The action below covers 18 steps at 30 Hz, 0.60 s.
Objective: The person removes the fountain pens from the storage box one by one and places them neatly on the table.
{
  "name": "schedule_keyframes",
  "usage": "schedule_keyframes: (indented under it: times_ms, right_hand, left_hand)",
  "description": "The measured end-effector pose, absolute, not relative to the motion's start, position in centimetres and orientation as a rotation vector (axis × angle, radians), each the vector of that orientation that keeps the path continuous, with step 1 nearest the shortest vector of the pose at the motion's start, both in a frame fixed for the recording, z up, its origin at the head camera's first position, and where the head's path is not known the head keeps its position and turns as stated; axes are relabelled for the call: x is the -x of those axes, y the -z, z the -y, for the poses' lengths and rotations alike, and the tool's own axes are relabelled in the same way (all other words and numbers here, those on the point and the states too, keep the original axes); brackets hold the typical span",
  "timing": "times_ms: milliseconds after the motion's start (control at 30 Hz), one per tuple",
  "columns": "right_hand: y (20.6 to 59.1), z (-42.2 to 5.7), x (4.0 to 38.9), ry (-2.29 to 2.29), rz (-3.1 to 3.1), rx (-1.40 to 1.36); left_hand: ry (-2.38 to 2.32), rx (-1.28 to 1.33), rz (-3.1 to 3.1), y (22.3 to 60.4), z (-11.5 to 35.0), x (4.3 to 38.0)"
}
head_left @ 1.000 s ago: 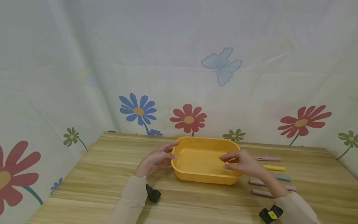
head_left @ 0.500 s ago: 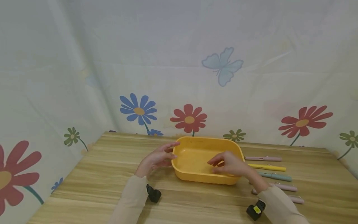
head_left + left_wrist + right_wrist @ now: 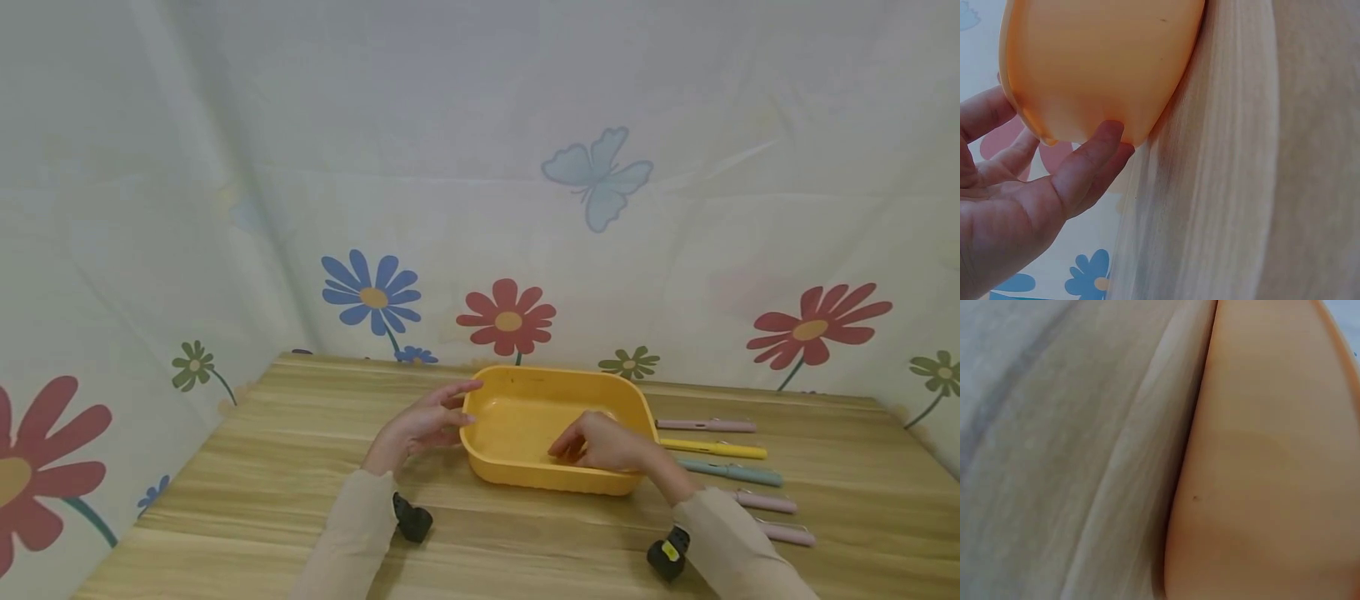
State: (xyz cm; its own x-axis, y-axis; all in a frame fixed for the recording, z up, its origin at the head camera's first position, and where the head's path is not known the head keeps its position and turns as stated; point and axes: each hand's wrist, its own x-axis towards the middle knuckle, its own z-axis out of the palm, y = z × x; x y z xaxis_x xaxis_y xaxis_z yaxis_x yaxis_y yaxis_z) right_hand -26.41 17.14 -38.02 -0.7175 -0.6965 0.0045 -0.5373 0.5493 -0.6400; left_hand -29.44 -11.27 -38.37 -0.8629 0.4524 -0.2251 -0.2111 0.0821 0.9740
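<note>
A yellow plastic basin [image 3: 525,477] with rounded corners stands on the wooden table. My left hand [image 3: 417,423] grips its left end; the left wrist view has some fingers [image 3: 1088,165] against the outer wall and others at the rim. My right hand [image 3: 600,443] reaches over the front right rim into the basin, fingers bent down close over its floor. Those fingertips are partly hidden, and I cannot tell whether they hold anything. In the right wrist view the hand is out of sight; only the basin's outer wall [image 3: 1260,450] and the table show.
Right of the basin several capped pens lie in a column: a mauve pen [image 3: 708,425], a yellow pen [image 3: 720,449], a teal pen [image 3: 738,472] and pink pens [image 3: 767,502] partly behind the right forearm. A flower-printed cloth [image 3: 420,183] hangs behind the table [image 3: 300,433].
My right hand has moved left and down into the basin, its fingers bending downward. More of the pens now shows. My left hand and the basin stay put.
</note>
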Motion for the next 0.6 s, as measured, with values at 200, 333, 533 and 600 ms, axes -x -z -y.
schedule_keyframes:
  times_ms: [200, 333, 533, 600]
  right_hand:
    - [38.15, -16.87, 26.68, 0.880, -2.515, 1.041]
    - [38.31, -16.72, 26.81, 0.845, -2.525, 1.082]
    - [38.49, -16.67, 27.01, 0.815, -2.597, 1.101]
    - [38.56, -16.68, 27.09, 0.811, -2.634, 1.088]
  left_hand:
    - [-1.843, -0.256, -1.865, 38.34, 11.34, 29.45]
    - [-1.844, -0.259, -1.860, 38.32, 11.36, 29.45]
    - [-1.856, -0.230, -1.866, 38.38, 11.27, 29.47]
    - [-1.857, -0.225, -1.874, 38.39, 11.25, 29.49]
